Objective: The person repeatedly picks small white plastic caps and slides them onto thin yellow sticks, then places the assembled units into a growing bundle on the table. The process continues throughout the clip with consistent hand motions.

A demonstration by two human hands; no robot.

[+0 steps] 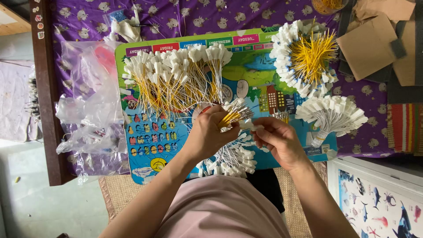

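Gathering tagged ties into a bundle, one piece at a time.

At far left lie crumpled plastic bags (pixel 88 110); on the colourful board (pixel 150 145) at upper left sits a loose spread of ties (pixel 176 79). At centre the left hand (pixel 207 134) is closed around a bundle (pixel 233 117) of yellow ties with white tags, above a small heap (pixel 233 158). Just right, the right hand (pixel 280 141) pinches a single tag (pixel 256 128) near the bundle (its tie is hard to make out). Finished bunches sit upper right (pixel 306 55) and right (pixel 330 114). Adding this piece would likely need its end lined up with the rest.
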